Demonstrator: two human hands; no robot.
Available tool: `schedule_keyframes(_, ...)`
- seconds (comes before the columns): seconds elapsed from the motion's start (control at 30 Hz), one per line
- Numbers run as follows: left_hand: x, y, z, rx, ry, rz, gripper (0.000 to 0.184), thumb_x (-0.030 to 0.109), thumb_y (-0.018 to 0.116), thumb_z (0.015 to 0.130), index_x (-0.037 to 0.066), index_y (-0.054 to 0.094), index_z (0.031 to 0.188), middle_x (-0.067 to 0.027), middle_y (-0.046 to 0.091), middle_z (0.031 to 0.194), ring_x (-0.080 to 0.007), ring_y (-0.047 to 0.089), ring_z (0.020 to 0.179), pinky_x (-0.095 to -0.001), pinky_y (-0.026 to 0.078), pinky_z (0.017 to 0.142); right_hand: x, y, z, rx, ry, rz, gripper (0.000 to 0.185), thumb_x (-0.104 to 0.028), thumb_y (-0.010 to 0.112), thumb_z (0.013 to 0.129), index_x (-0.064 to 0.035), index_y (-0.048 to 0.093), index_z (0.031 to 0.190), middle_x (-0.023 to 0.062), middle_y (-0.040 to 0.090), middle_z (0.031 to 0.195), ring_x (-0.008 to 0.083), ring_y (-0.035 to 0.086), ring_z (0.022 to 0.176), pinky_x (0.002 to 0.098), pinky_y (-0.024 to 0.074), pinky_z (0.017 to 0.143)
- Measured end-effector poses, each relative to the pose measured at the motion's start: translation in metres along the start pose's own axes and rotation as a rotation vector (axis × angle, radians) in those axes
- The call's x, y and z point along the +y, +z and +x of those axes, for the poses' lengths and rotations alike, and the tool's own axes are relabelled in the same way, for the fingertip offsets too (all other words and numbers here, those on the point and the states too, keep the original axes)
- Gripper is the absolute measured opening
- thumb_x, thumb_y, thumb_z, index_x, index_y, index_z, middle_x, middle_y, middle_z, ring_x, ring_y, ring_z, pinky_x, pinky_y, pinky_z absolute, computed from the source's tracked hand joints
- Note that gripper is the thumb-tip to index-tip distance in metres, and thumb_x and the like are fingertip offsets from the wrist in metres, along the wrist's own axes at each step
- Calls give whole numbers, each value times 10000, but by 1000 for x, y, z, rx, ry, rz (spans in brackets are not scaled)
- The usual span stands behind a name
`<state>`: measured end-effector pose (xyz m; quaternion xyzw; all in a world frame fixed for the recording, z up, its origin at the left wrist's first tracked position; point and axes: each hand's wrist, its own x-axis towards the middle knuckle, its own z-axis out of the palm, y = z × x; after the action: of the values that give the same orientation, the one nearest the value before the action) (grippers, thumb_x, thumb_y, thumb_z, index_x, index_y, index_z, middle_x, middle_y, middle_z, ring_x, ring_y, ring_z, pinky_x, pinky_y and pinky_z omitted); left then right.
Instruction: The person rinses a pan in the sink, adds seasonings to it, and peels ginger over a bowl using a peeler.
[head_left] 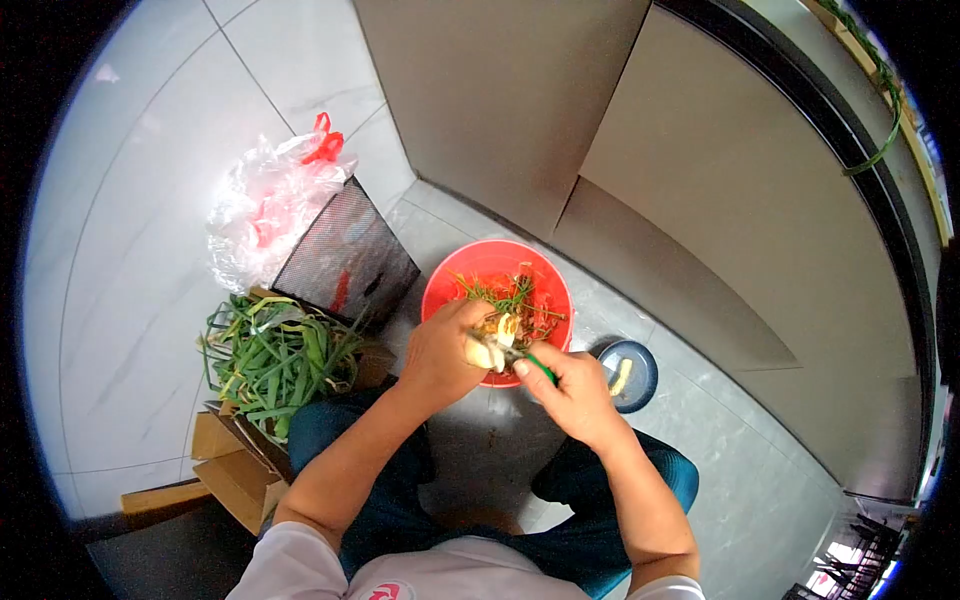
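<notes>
Over a red basin [440,290], my left hand [440,350] is closed around a pale yellow, knobbly piece that looks like ginger [482,352]. My right hand [575,388] grips the green handle of a small tool [543,370], whose metal end touches the piece. Stringy green and brown scraps [520,297] lie inside the basin. A small dark blue bowl [651,378] stands on the floor right of my right hand, with a peeled yellowish piece [622,376] in it.
A cardboard box [225,465] full of green leafy stalks [285,360] stands at the left. Behind it is a black mesh bin [350,250] with clear plastic bags [265,200]. Grey cabinet panels [720,200] rise beyond the basin and to the right.
</notes>
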<state>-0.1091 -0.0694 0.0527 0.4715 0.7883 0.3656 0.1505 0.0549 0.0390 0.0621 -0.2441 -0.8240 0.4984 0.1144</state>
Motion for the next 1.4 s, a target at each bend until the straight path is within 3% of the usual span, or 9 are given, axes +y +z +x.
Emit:
schedule_keyframes(0.1,-4,3,1,56,102,64,328,195,760,713,93,618,990,-123,652,908,-324,646,860,-400,520,739,-7,-5,0,-6,-106,-230,309,-398,564,925,-104,620,852,174,612,645,387,627,629,473,490,550)
schedule_keyframes(0.3,6,1,-1,83,188,65,315,158,749,710,66,599,971,-142,632,924,-352,622,871,-420,510,730,-1,-14,9,192,106,-538,352,-409,537,934,-76,633,871,180,631,650,385,645,623,473,506,555)
schedule_keyframes(0.47,6,-1,-1,83,137,50,325,146,749,708,67,594,982,-148,633,926,-361,622,877,-423,509,742,17,0,8,150,257,-152,428,-457,520,953,-55,625,854,171,659,691,334,668,682,422,499,621)
schedule_keyframes(0.57,4,3,-2,64,93,26,363,148,751,706,64,582,1016,-156,638,935,-362,628,883,-423,511,750,25,12,9,111,211,306,418,-470,543,951,-67,611,866,75,652,718,194,600,606,340,452,567)
schedule_keyframes(0.67,1,6,-3,13,14,-30,412,154,754,702,59,562,1055,-171,640,955,-360,635,890,-422,513,760,3,9,12,-84,410,787,279,-384,634,921,-118,564,966,-24,594,718,32,377,497,216,251,438)
schedule_keyframes(0.9,0,4,-3,-125,78,-139,514,204,725,700,21,511,1130,-200,606,1050,-388,586,1002,-465,479,832,4,8,17,-30,447,952,234,-261,663,884,-127,522,1015,-13,617,730,26,353,449,207,223,404)
schedule_keyframes(0.97,-1,5,-4,-181,39,-187,534,207,722,699,13,503,1146,-202,598,1061,-385,581,1013,-459,473,849,6,7,17,-19,489,1010,183,-194,656,875,-133,541,1002,-63,455,636,21,300,444,197,215,423)
schedule_keyframes(1.13,1,1,-3,-264,11,-225,570,215,716,698,-6,490,1172,-207,583,1092,-379,575,1027,-442,460,882,13,3,15,-49,489,1076,186,-156,653,865,-127,546,1015,-69,431,630,22,299,436,199,212,413)
schedule_keyframes(1.4,-1,0,-4,-348,-74,-530,436,118,686,728,-4,517,1111,-130,616,978,-213,620,904,-343,499,784,19,6,14,-101,457,1059,177,-183,640,876,-114,548,1011,-72,403,582,30,307,449,213,223,412)
